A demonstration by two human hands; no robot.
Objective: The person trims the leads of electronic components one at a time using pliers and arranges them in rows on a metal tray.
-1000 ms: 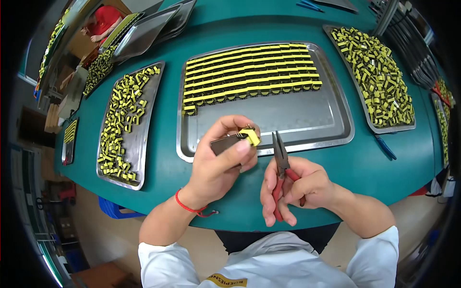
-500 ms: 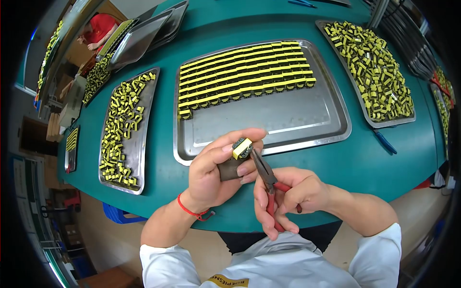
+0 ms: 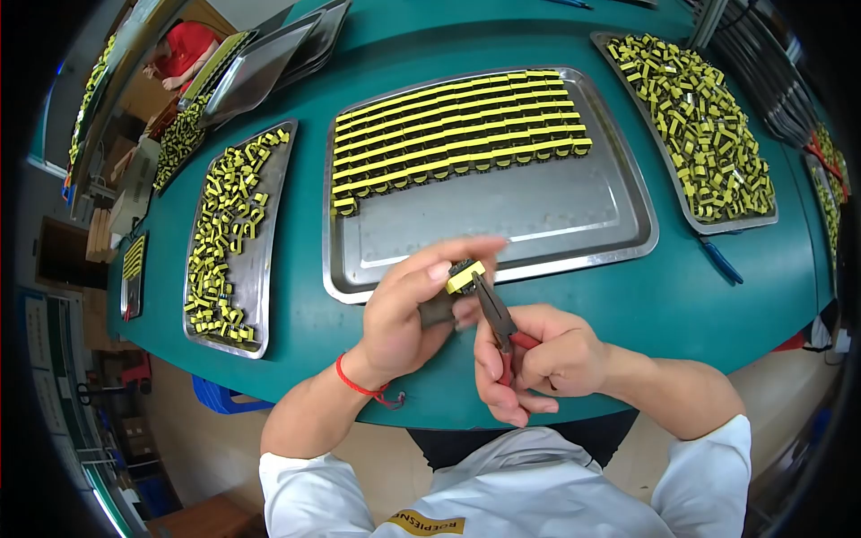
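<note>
Between the thumb and fingers of my left hand (image 3: 399, 314) sits a small yellow-and-black transformer (image 3: 465, 277), its yellow side facing up. My right hand (image 3: 552, 354) is closed around needle-nose pliers (image 3: 495, 308) with red handles. The plier tips meet the transformer's right side; whether the jaws pinch it I cannot tell. Some lower fingers of the left hand are blurred. Just beyond both hands lies a large metal tray (image 3: 502, 224), where similar transformers (image 3: 457, 134) stand in close rows towards the back.
A left tray (image 3: 260, 287) holds loose transformers, and a fuller tray (image 3: 686, 134) stands at the right. Blue-handled pliers (image 3: 720, 262) lie below that right tray. Stacked metal trays (image 3: 269, 67) lean at the back left. A person in red (image 3: 188, 49) sits beyond them.
The transformer has turned in my left hand and shifted slightly right, with its yellow side now more in view. The left lower fingers have moved. The plier tips have risen slightly and now overlap the transformer.
</note>
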